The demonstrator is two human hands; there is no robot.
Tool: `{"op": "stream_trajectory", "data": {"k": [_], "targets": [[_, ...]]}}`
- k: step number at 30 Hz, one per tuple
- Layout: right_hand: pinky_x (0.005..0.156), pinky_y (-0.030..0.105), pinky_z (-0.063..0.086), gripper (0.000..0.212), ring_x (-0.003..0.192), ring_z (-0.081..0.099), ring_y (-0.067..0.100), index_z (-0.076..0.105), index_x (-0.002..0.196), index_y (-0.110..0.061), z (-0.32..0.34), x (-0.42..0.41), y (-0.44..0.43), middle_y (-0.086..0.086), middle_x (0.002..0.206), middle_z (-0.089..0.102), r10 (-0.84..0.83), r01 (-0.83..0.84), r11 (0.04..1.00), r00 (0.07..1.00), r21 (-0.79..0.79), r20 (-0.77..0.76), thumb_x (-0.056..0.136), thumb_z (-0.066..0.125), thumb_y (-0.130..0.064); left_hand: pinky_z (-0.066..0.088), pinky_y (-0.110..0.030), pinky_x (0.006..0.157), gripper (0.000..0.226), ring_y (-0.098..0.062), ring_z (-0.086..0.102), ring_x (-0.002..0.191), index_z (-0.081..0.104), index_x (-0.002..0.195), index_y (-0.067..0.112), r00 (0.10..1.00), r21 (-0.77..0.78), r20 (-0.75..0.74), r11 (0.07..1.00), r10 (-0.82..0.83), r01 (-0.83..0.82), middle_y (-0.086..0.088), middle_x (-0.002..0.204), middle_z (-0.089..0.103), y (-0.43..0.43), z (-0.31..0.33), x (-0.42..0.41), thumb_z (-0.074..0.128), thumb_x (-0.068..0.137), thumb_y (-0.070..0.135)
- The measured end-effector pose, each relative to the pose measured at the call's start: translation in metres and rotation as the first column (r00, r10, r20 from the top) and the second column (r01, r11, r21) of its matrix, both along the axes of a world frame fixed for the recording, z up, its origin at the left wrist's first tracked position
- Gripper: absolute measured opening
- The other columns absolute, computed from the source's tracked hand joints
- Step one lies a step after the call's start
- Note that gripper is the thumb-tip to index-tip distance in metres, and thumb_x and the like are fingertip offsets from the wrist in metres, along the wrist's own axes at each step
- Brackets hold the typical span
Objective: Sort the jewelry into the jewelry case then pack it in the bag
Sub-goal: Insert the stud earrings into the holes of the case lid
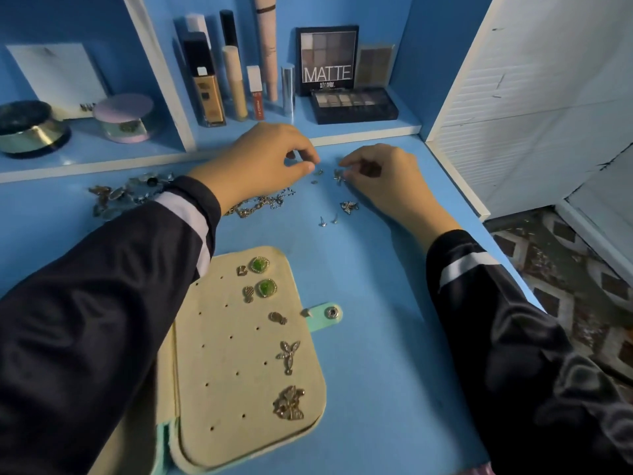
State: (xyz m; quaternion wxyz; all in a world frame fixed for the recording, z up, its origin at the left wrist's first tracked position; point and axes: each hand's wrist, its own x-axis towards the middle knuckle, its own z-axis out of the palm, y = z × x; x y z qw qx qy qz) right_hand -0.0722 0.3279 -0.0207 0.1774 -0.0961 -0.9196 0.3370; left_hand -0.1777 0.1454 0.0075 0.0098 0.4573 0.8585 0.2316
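An open cream jewelry case [222, 378] with a mint snap tab [330, 313] lies on the blue table, near its front edge. Several earrings are pinned down its right side, among them two green ones [259, 265]. My left hand [263, 159] reaches to the back of the table and pinches a tiny silver piece between thumb and forefinger. Beside it my right hand [380, 176] pinches a small silver earring [339, 175]. A butterfly-shaped earring [348, 206], two loose studs [328, 221] and a chain [260, 204] lie between my hands and the case.
A heap of more jewelry [126, 195] lies at the left, partly behind my left sleeve. Cosmetics stand on the low shelf behind: bottles [209, 94], eyeshadow palettes [354, 105], round jars [123, 118]. The table ends at the right, above a patterned floor [565, 286].
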Motion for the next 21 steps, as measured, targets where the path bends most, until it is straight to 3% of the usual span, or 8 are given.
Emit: {"op": "stream_trajectory", "data": {"k": [4,6,14,17,21], "targets": [[0.068,0.008,0.039,0.018,0.073,0.053,0.009,0.076,0.095,-0.020,-0.002,0.001,0.002,-0.001,0.086,0.061,0.042,-0.041,0.998,0.999,0.043,-0.015,0.086,0.064,-0.010,0.046,-0.031,0.089,0.014,-0.012,0.059,0.097,0.073,0.105,0.022,1.000,0.046,-0.001,0.998,-0.031,0.031,0.006,0.104,0.066,0.002,-0.007,0.002,0.063,0.094,0.024],[0.070,0.013,0.041,0.020,0.073,0.054,0.010,0.076,0.093,-0.021,-0.001,0.002,0.001,0.000,0.085,0.062,0.062,-0.061,0.997,0.998,0.049,-0.018,0.084,0.064,-0.009,0.044,-0.027,0.087,0.014,-0.011,0.059,0.097,0.073,0.104,0.021,0.999,0.080,0.004,0.996,-0.039,0.038,0.006,0.103,0.065,0.003,-0.008,0.004,0.065,0.093,0.023],[0.066,0.007,0.041,0.011,0.068,0.054,0.002,0.073,0.089,-0.022,0.000,0.005,0.007,-0.008,0.078,0.063,0.056,-0.059,0.991,0.998,-0.121,-0.024,0.084,0.072,-0.012,0.039,-0.020,0.080,0.014,-0.014,0.060,0.095,0.074,0.101,0.018,0.997,0.112,0.002,0.991,-0.080,0.079,0.003,0.101,0.067,0.009,-0.017,0.010,0.072,0.088,0.022],[0.064,0.004,0.039,0.007,0.066,0.054,-0.003,0.073,0.088,-0.019,0.000,0.005,0.007,-0.010,0.077,0.061,0.050,-0.050,0.995,0.999,-0.092,-0.001,0.084,0.073,-0.013,0.045,-0.030,0.084,0.011,-0.015,0.059,0.093,0.074,0.098,0.018,0.995,0.117,-0.012,0.988,-0.097,0.098,0.002,0.099,0.067,0.011,-0.017,0.012,0.073,0.087,0.021],[0.068,0.007,0.041,0.010,0.074,0.055,0.006,0.075,0.087,-0.020,0.001,0.005,0.006,-0.001,0.086,0.061,0.078,-0.077,0.997,0.997,-0.029,0.024,0.082,0.072,-0.012,0.047,-0.035,0.084,0.008,-0.014,0.059,0.090,0.075,0.094,0.018,0.995,0.135,-0.028,0.986,-0.096,0.099,0.001,0.095,0.067,0.011,-0.018,0.012,0.073,0.087,0.020]]}}
